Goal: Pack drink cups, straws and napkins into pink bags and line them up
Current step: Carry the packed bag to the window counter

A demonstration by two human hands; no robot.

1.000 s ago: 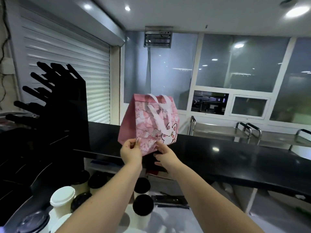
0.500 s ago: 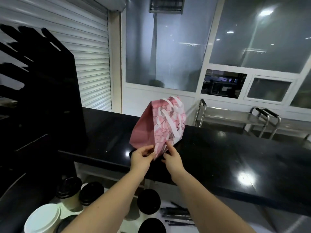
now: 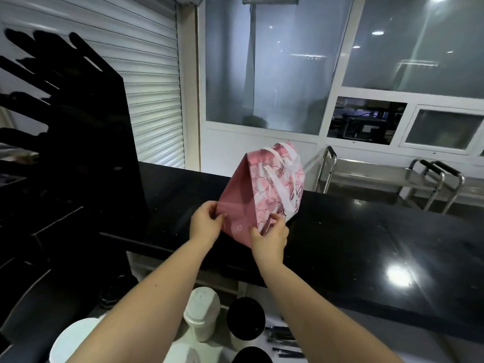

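The bag (image 3: 264, 195) stands close to the front edge of the black counter (image 3: 366, 244), plain pink side panel toward the camera, printed face and white handles turned to the right, top folded in to a ridge. Whether its base sits fully on the counter cannot be told, since the hands cover it. The left hand (image 3: 205, 225) pinches the lower left edge of the side panel. The right hand (image 3: 271, 237) pinches the lower corner where that panel meets the printed face, its fingers (image 3: 275, 222) curled onto the material. Held low and at both edges like this, the bag is likely being squared and steadied so it stands on its own in line. Below the counter edge, between the forearms, wait lidded cups (image 3: 201, 313), one white-topped and some black-topped, with dark wrapped straws (image 3: 284, 336) just right of them; no napkins are visible. A tall black rack (image 3: 78, 132) crowds the counter's left end, so free room for a row lies to the right. Beyond the counter stand a steel trolley (image 3: 379, 176) and a white shutter (image 3: 125, 74), well apart from the bag.
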